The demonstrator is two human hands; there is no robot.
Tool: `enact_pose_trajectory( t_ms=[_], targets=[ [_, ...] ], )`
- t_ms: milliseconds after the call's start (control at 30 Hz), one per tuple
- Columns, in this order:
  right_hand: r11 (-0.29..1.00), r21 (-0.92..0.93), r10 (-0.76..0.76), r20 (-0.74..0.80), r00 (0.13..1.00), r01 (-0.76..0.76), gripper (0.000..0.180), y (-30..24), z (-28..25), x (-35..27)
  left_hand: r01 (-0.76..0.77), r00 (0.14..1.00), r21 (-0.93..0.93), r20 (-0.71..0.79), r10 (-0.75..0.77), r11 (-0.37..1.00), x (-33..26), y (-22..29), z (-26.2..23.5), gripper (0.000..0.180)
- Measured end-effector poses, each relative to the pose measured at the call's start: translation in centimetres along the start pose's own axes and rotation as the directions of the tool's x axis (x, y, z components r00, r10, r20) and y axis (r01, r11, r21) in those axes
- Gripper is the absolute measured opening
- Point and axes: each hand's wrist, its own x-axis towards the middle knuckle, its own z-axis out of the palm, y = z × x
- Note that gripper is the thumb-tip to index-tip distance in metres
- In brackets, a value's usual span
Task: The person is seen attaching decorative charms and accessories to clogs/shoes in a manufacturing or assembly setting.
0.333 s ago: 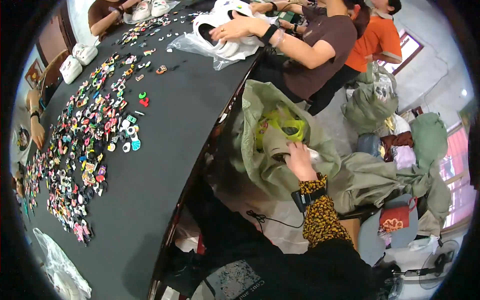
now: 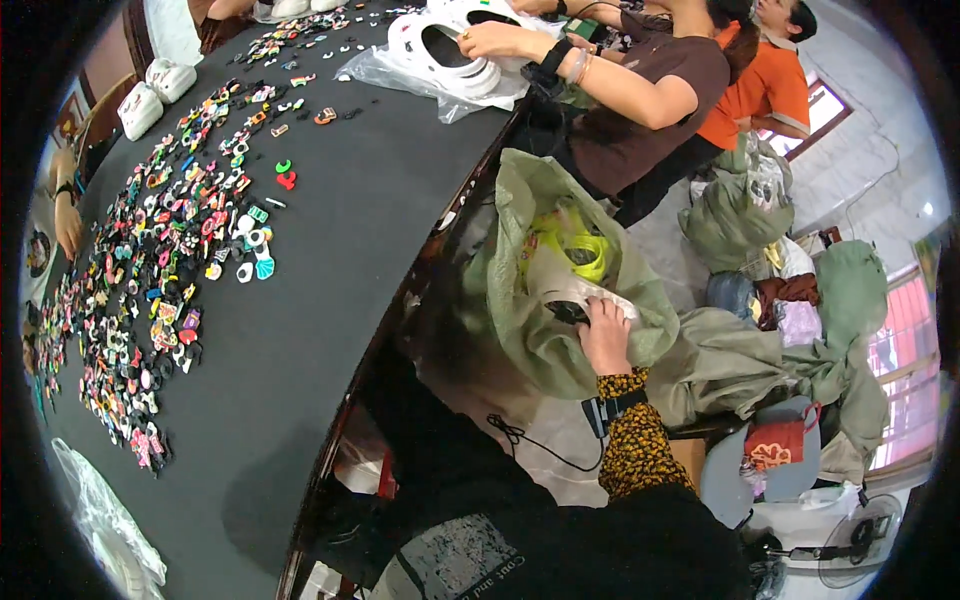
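Down inside an open green woven sack (image 2: 520,300), my right hand (image 2: 606,335) has its fingers curled over the rim of a white clog (image 2: 568,288) with a dark opening. The clog lies partly hidden by my hand and the sack's folds. Beyond it in the sack is a bright yellow-green clog (image 2: 590,258), seen through clear plastic. A black band circles my right wrist over a patterned sleeve. My left hand is out of the picture.
Many small colourful shoe charms (image 2: 170,240) spread over the dark table (image 2: 340,240). A co-worker's hand (image 2: 500,40) holds white clogs (image 2: 440,65) on plastic. A white clog pair (image 2: 140,110) stands at far left. More sacks (image 2: 735,225), a grey chair (image 2: 725,480) and a fan (image 2: 860,540) are at right.
My right hand has shifted slightly down within the sack, and more of the white clog shows beside it. The co-worker's hand has moved up and right over the white clogs.
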Motion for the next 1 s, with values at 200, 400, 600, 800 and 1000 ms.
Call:
enact_pose_trajectory(
  t_ms=[200, 400, 600, 800, 1000],
  targets=[
    [0.999, 0.015, -0.031, -0.098, 0.995, 0.032, 0.023, 0.8, 1.6, 1.1, -0.035, 0.999, -0.031, -0.028, 0.034, 0.999, -0.1, -1.0, 0.4, 0.021],
    [0.984, 0.177, 0.004, -0.120, 0.993, 0.018, 0.007, 1.0, 2.1, 1.9, -0.116, 0.993, -0.090, 0.027, 0.119, 0.989, 1.7, -3.3, 0.1, 0.021],
    [0.884, 0.445, 0.170, -0.024, 0.985, -0.142, 0.006, 0.6, 1.3, 2.1, -0.222, 0.960, -0.183, 0.128, 0.247, 0.958, 5.3, -6.2, -0.2, 0.022],
    [0.809, 0.559, 0.264, -0.068, 0.962, -0.182, 0.006, 2.2, 0.1, 2.0, -0.288, 0.934, -0.230, 0.147, 0.325, 0.930, 7.6, -7.9, 0.4, 0.023],
    [0.557, 0.807, 0.445, -0.090, 0.891, -0.197, 0.008, 3.6, -2.1, 4.1, -0.329, 0.926, -0.241, 0.109, 0.362, 0.913, 8.4, -9.0, 1.1, 0.023]
  ],
)
